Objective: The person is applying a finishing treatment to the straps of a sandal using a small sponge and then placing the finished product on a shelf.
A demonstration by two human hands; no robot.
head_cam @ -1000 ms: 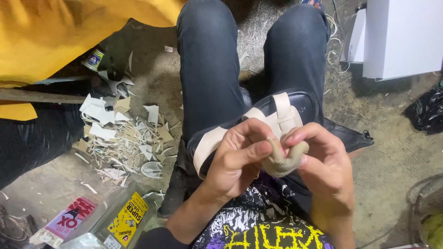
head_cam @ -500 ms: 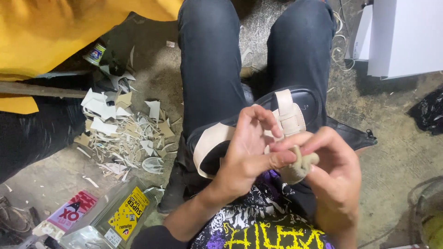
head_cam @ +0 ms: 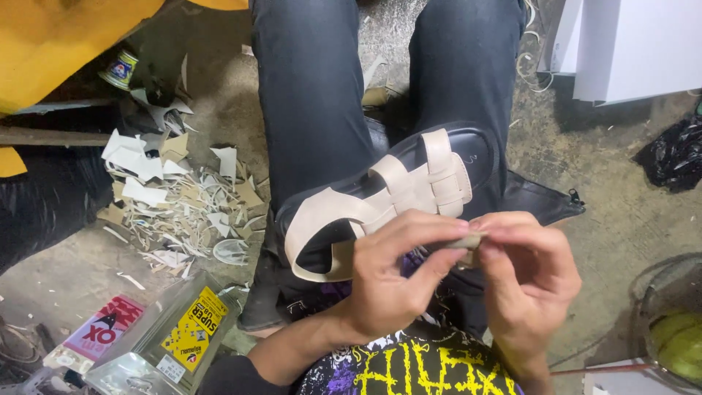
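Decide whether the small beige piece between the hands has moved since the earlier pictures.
Yes. The beige piece has turned from a broad lump to edge-on and sits lower against the sandal straps, pinched by the left hand and right hand.

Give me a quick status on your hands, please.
Both hands, left hand and right hand, pinch small beige piece. Strapped sandal on lap beneath. Nothing obstructing.

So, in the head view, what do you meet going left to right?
Yellow cloth → heap of paper scraps → left hand → small beige piece pinched by both hands → right hand → black bag.
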